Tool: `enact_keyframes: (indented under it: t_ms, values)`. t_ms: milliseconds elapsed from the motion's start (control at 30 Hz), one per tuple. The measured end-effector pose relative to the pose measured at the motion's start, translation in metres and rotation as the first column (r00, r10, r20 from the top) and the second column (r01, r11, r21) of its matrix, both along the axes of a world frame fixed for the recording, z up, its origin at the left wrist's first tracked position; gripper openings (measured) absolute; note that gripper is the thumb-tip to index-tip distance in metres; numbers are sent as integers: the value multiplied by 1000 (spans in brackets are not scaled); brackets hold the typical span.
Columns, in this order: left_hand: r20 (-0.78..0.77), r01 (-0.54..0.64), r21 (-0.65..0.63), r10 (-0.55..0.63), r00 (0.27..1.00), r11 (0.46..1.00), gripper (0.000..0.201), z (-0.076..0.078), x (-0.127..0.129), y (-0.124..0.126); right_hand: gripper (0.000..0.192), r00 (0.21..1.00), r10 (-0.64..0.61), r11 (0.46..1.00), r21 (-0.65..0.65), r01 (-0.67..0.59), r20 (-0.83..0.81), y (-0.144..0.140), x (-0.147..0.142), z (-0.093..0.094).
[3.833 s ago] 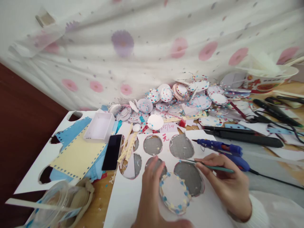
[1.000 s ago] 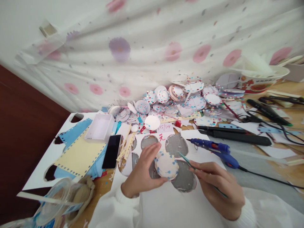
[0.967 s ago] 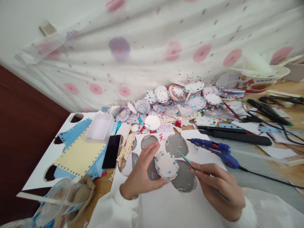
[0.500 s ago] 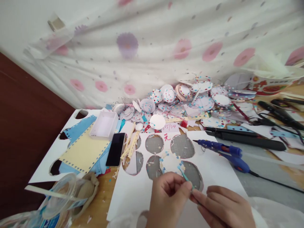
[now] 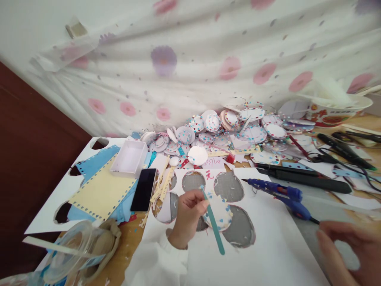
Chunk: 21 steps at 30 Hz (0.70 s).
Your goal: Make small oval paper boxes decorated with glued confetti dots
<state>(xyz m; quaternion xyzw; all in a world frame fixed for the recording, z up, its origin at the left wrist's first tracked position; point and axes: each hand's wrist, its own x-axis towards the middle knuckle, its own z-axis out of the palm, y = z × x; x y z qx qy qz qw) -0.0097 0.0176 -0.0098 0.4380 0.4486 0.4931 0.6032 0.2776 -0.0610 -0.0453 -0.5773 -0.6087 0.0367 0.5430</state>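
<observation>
My left hand (image 5: 192, 210) is closed in a pinch on a narrow teal paper strip (image 5: 216, 228). The strip slants down to the right, with a small light blue tip at its upper end. Under and beside it lies a round white disc (image 5: 220, 212) edged with blue and pale yellow bits. At the lower right, my right hand (image 5: 351, 252) is slightly blurred, its fingers curved around a gap with nothing visible in it. It is nearest to the cord end of a blue glue gun (image 5: 285, 194), part of whose cord it hides.
A white sheet with round cut-outs (image 5: 274, 226) lies in front. Behind it is a heap of decorated discs (image 5: 214, 127). To the left are a phone (image 5: 143, 190), a white box (image 5: 129, 159) and a plastic cup (image 5: 71, 246). A black flat tool (image 5: 315, 180) lies right.
My hands were together at the front over the strip. Now my left hand has moved up and left with the strip, and my right hand has let go and moved far right.
</observation>
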Motion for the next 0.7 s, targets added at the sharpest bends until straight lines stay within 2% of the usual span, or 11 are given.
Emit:
enact_keyframes:
  t_ms: [67,133,200,333,433,567,633,700]
  values:
    - [-16,47,-21,-48,999,999,15,-11,-2,1,31,948,-128,980,-111,166,291,7,0,0]
    - [-36,104,-45,-105,994,994,13,-18,-4,1,42,858,-90,972,-141,185,506,19,-4,-3]
    - [-52,159,-64,-162,985,985,14,-21,-5,0,38,813,-3,969,-200,147,582,32,-7,-9]
    - [-65,239,-97,-245,967,966,17,-19,-6,1,35,890,79,937,-337,87,450,53,-5,-16]
    - [-62,273,-118,-282,958,955,19,-16,-6,2,38,955,28,904,-416,102,295,63,-7,-8]
    - [-70,294,-146,-307,949,944,21,-15,-5,2,39,985,-154,937,-306,169,73,63,-29,3]
    - [-96,305,-157,-322,942,939,22,-13,-5,2,33,989,-144,954,-263,143,17,59,-44,4]
    - [-132,323,-157,-344,930,933,22,-11,-3,2,27,993,-110,952,-283,117,38,53,-55,2]
